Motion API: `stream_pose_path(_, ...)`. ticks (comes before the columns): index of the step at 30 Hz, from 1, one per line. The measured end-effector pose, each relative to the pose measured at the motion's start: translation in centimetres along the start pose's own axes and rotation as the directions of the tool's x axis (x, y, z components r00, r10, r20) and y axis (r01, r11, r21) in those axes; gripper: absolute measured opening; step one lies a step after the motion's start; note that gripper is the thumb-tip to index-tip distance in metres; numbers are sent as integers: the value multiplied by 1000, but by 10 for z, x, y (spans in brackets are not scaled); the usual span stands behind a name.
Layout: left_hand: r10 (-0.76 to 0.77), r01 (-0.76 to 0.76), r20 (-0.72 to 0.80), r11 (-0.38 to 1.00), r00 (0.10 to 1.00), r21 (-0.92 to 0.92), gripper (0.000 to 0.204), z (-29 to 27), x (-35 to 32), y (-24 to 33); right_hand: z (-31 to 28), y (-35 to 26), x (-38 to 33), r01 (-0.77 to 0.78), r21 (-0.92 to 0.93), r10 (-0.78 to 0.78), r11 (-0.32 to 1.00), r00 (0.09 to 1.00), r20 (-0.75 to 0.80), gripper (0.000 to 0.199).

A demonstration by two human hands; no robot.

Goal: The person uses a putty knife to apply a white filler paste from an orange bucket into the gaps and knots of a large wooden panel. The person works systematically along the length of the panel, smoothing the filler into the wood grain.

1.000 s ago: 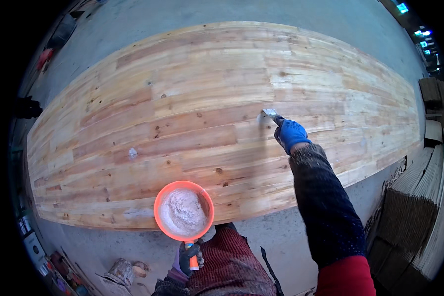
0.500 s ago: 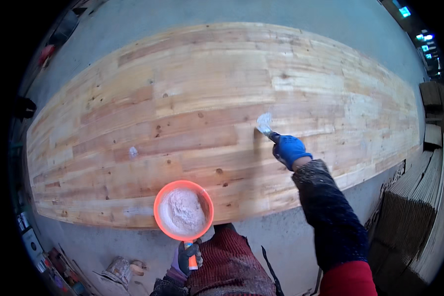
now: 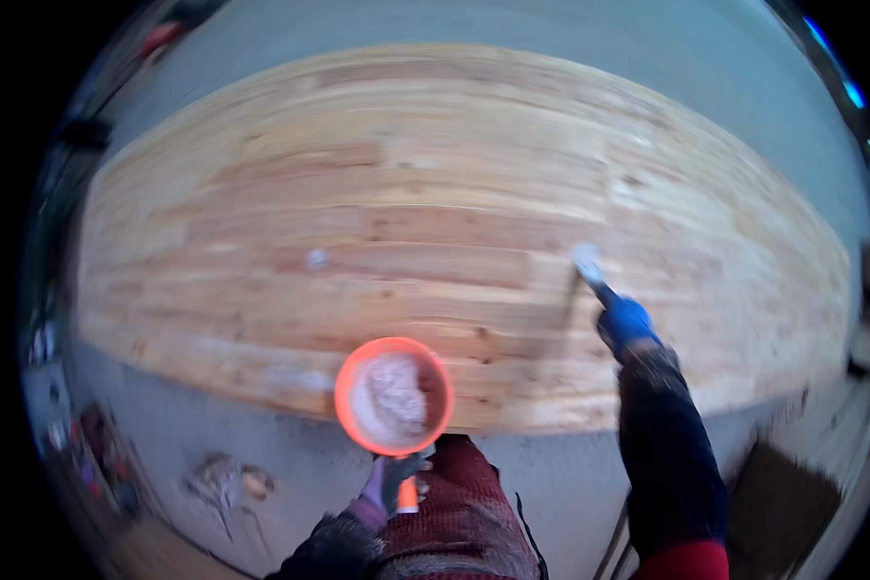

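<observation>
My left hand, in a dark glove, is closed round the handle of an orange pan-shaped bowl. Pale pinkish putty lies heaped inside it. The bowl is at the near edge of a large wooden panel. Out over the right half of the panel, my right hand, in a blue glove, grips a putty knife by its dark handle. Its blade is coated whitish. Whether the blade touches the wood I cannot tell; motion blurs the picture. A whitish putty spot marks the panel left of centre.
Grey floor surrounds the panel. A brown stack of boards stands at the lower right. A blurred bundle lies on the floor at the lower left, near assorted items along the left rim.
The view has shifted, so the panel appears farther right. Both hands still hold the bowl and the putty knife. The bowl and the knife also appear farther right.
</observation>
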State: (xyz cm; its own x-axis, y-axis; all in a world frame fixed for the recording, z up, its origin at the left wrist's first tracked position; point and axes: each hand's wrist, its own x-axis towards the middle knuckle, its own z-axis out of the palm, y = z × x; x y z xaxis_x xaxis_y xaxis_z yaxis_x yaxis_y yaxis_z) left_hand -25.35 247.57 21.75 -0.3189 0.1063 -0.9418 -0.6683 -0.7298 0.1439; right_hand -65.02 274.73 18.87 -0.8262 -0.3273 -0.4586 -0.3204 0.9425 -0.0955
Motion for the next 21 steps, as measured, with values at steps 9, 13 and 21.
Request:
stream_pose_path(9, 109, -113, -46, 990, 993, -87, 27, -18, -48, 20, 24, -2, -23, -83, 393, 59, 916, 996, 73, 43)
stream_pose_path(13, 248, -269, -148, 952, 957, -145, 24, -127, -98, -2, 63, -109, -82, 109, 470, -94, 876, 994, -55, 40)
stream_pose_path(21, 288, -466, -423, 782, 859, -414, 21, -320, -170, -73, 60, -330, -171, 231, 410, -236, 882, 971, -38, 43)
